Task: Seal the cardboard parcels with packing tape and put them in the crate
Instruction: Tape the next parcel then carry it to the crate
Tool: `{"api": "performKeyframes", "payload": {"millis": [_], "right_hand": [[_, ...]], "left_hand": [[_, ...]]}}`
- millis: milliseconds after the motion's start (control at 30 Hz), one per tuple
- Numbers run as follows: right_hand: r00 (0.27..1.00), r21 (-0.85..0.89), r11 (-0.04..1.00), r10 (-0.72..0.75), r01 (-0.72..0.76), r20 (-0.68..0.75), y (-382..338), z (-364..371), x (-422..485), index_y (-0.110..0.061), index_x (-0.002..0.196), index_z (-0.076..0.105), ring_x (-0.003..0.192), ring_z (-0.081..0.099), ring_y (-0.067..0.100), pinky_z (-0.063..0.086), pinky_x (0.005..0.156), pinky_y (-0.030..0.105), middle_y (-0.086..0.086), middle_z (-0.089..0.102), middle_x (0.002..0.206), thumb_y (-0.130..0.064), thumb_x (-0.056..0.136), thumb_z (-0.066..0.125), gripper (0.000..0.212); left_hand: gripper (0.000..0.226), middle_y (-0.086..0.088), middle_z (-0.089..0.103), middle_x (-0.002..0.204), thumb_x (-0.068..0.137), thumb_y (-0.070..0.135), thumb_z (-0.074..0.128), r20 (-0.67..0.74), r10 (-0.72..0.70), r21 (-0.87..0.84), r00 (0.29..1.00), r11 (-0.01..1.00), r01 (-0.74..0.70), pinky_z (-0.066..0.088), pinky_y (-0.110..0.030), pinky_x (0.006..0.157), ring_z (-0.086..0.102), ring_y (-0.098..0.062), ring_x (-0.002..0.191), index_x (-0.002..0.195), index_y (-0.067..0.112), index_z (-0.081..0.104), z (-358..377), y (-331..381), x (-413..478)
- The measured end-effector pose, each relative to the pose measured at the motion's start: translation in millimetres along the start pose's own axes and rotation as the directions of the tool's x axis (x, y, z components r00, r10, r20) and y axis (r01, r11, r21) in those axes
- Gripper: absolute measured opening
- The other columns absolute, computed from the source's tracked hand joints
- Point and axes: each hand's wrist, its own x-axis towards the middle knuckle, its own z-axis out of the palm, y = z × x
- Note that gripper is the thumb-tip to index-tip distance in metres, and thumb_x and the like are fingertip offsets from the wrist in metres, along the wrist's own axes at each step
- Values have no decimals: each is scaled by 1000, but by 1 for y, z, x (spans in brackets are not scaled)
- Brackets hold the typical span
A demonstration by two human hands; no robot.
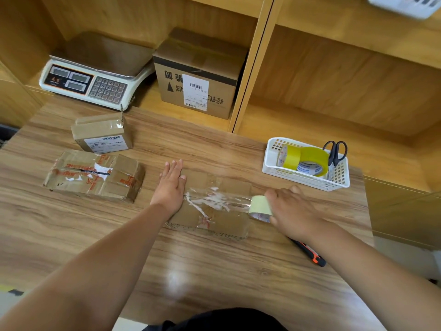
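Atop the parcel, our left hand presses flat to steady it; our right hand grips the tape roll.

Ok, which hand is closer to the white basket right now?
Right. The right hand, gripping the tape roll at the right end of the parcel, is just in front of the white basket. The left hand lies flat on its left end, farther away.

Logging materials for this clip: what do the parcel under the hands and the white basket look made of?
Parcel: brown cardboard, matte, with glossy clear tape glinting across its top. Basket: white plastic by the look, its walls a moulded lattice of small holes.
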Motion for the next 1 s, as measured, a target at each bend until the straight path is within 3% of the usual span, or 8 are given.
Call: {"api": "performKeyframes", "payload": {"millis": [133,233,367,467,567,733,900,1000], "right_hand": [[999,-71,997,-8,5,-42,9,16,3,-16,87,54,70,59,20,22,70,33,1,60,74,-50,69,77,44],[1000,-120,993,-10,9,-10,13,29,1,-17,86,56,68,59,20,19,67,36,-1,60,72,-45,63,81,44],[1000,-138,990,-25,27,16,9,29,5,-15,100,55,85,59,23,19,72,35,3,62,89,-43,77,70,40],[1000,-133,991,8,-5,22,7,24,7,-17,86,57,70,60,19,22,68,34,0,60,74,-42,61,82,43],[999,-83,997,-3,6,33,5,35,7,-16,106,49,95,56,21,27,81,33,0,58,97,-26,85,60,26],[998,-54,998,33,-30,57,-1,43,13,-13,107,48,94,55,26,30,83,35,6,59,98,-6,84,45,25],[1000,-157,988,1,-4,-16,-14,54,25,-16,63,54,45,48,21,33,53,30,2,50,50,-7,37,75,35],[1000,-166,986,-1,2,4,-20,58,30,-17,67,57,49,52,21,37,55,29,2,55,55,-11,44,74,29]], "left_hand": [[50,-2,8,160,104,24,26,-4,-1,-3,1000,1000,1,-4,-30,119,-7,-14,147,153,20,14,0,-1,1],[50,-1,8,160,104,24,26,-8,-3,-4,1000,1000,3,-4,-29,119,-7,-13,147,153,20,14,1,0,1],[50,0,8,160,104,25,25,-3,-12,-3,1000,1000,12,-3,-29,119,-7,-12,147,153,22,13,1,1,0],[50,0,8,160,104,25,25,-1,-13,-8,1000,1000,13,-3,-30,119,-7,-12,147,153,22,14,0,1,-1],[50,0,8,160,104,25,26,-1,-17,-10,1000,1000,17,-2,-31,120,-7,-12,147,153,22,14,0,3,-1],[52,-2,6,160,104,28,27,12,-14,25,1000,1000,14,0,-34,120,-7,-14,147,153,21,10,-2,4,-1],[58,-3,-1,161,103,37,27,25,-32,175,999,984,27,-3,-35,120,-12,-15,146,153,21,3,-2,7,-2],[61,-6,-5,160,102,42,23,-1,-26,332,1000,943,25,-6,-37,119,-14,-17,146,153,19,-1,-1,11,-4]]}}
